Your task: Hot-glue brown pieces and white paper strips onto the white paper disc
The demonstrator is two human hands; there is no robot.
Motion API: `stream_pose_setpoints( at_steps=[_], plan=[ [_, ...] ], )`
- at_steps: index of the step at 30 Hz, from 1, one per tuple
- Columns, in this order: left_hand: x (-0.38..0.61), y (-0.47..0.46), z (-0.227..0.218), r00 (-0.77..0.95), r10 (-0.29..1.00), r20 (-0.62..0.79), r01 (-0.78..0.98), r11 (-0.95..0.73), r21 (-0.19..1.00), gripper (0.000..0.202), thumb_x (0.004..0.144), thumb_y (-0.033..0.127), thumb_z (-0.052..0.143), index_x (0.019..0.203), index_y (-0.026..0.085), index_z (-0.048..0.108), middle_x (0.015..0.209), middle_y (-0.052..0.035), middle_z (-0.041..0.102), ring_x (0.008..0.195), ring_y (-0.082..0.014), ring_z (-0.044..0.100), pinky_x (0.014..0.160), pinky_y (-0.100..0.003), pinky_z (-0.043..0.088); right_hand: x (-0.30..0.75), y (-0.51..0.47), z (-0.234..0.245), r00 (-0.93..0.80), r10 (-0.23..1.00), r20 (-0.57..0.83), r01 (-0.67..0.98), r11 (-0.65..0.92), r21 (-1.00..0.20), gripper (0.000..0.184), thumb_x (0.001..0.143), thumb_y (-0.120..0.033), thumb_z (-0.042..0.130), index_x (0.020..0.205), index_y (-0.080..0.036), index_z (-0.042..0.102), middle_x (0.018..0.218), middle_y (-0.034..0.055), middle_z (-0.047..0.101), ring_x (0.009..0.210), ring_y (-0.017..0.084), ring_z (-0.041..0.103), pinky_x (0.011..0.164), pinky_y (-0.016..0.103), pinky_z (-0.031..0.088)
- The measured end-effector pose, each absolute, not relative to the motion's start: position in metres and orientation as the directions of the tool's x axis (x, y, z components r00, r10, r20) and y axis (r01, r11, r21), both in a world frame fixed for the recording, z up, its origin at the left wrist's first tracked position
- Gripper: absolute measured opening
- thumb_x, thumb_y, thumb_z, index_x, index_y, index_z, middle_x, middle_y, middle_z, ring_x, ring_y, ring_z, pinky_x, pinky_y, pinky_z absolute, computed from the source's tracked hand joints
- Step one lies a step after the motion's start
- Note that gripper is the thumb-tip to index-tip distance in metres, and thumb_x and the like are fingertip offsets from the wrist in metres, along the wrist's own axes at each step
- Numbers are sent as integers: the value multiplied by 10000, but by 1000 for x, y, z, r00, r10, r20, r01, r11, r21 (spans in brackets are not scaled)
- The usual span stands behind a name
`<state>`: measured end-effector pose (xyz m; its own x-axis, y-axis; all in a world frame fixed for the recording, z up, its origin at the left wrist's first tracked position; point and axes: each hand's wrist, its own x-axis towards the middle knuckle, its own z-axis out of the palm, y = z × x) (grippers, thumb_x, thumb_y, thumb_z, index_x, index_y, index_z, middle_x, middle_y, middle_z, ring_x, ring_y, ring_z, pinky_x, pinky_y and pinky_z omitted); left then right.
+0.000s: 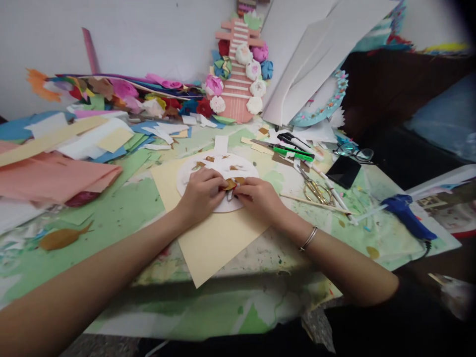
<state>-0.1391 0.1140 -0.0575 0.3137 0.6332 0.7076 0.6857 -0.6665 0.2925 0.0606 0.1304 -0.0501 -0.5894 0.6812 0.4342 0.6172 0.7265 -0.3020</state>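
A round white disc [188, 171] lies on a sheet of cream paper [215, 245], with several small brown leaf pieces [235, 167] spread over its upper half. My left hand [202, 194] rests on the disc's left side, thumb and fingers pinched on a brown leaf piece [231, 184]. From the right, my right hand [259, 198] pinches the same piece at its other end, fingers closed near the disc's middle. A small pale bit shows between the fingertips; what it is I cannot make out. Farther left lies a whole brown leaf [63, 238] with its stem.
Coloured paper [44, 176] piles up on the left. A pink lute-shaped craft with paper flowers [238, 89] stands behind. To the right lie a green cutter [293, 152], gold-handled scissors [318, 191], a phone [344, 171], glasses [362, 154] and a blue glue gun [409, 215].
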Motion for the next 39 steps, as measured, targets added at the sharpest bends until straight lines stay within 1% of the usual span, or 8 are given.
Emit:
stream_pose_setpoints(
  at_steps=[5, 10, 20, 25, 29, 35, 37, 39],
  plan=[
    [-141, 114, -56, 292, 650, 702, 635, -680, 365, 93, 784, 113, 624, 810, 168, 695, 863, -61, 680, 805, -200, 606, 753, -356, 485, 55, 127, -56, -547, 675, 495, 631, 721, -286, 179, 880, -205, 597, 843, -186, 772, 805, 59, 690, 746, 162, 619, 667, 259, 445],
    [-144, 112, -51, 320, 686, 653, 626, -671, 399, 106, 772, 149, 645, 867, 164, 691, 921, -74, 669, 864, -215, 607, 802, -377, 483, 48, 127, -57, -517, 666, 537, 626, 723, -293, 176, 884, -211, 594, 819, -171, 753, 748, 41, 659, 670, 135, 565, 610, 246, 404],
    [-141, 110, -52, 328, 685, 651, 679, -650, 341, 86, 753, 156, 667, 838, 169, 666, 914, -66, 658, 869, -220, 599, 806, -384, 479, 49, 127, -57, -511, 688, 515, 642, 704, -304, 187, 887, -192, 576, 781, -162, 728, 746, 40, 647, 677, 130, 560, 623, 241, 399],
    [-144, 110, -47, 369, 696, 616, 620, -678, 395, 160, 740, 183, 676, 900, 172, 669, 962, -79, 652, 899, -229, 603, 824, -392, 488, 50, 128, -56, -540, 672, 507, 699, 693, -176, 270, 920, -258, 543, 736, -150, 709, 713, 54, 643, 635, 134, 542, 579, 259, 349],
    [-146, 110, -46, 408, 678, 611, 630, -694, 349, 183, 745, 179, 667, 927, 170, 669, 976, -88, 653, 922, -240, 605, 848, -409, 487, 49, 127, -54, -583, 660, 473, 715, 694, -88, 295, 950, -271, 494, 783, -142, 700, 771, 75, 664, 644, 142, 541, 562, 273, 314],
    [-143, 110, -52, 424, 609, 670, 673, -707, 218, 121, 769, 143, 638, 884, 159, 671, 948, -90, 675, 912, -244, 616, 843, -422, 488, 52, 129, -57, -553, 682, 479, 697, 694, -183, 226, 930, -233, 523, 811, -139, 691, 811, 78, 671, 707, 152, 576, 621, 260, 374],
    [-143, 110, -52, 394, 634, 665, 680, -688, 253, 124, 768, 139, 629, 880, 161, 676, 953, -89, 675, 904, -240, 616, 837, -419, 490, 54, 130, -59, -526, 685, 504, 679, 695, -235, 194, 918, -209, 531, 821, -141, 685, 792, 66, 664, 696, 146, 569, 628, 253, 386],
    [-143, 109, -50, 356, 671, 650, 665, -670, 328, 116, 775, 140, 613, 864, 172, 680, 942, -77, 677, 877, -226, 619, 815, -402, 493, 56, 130, -61, -503, 687, 525, 654, 699, -288, 159, 903, -176, 537, 854, -143, 684, 793, 56, 665, 688, 139, 563, 628, 245, 391]
  ],
)
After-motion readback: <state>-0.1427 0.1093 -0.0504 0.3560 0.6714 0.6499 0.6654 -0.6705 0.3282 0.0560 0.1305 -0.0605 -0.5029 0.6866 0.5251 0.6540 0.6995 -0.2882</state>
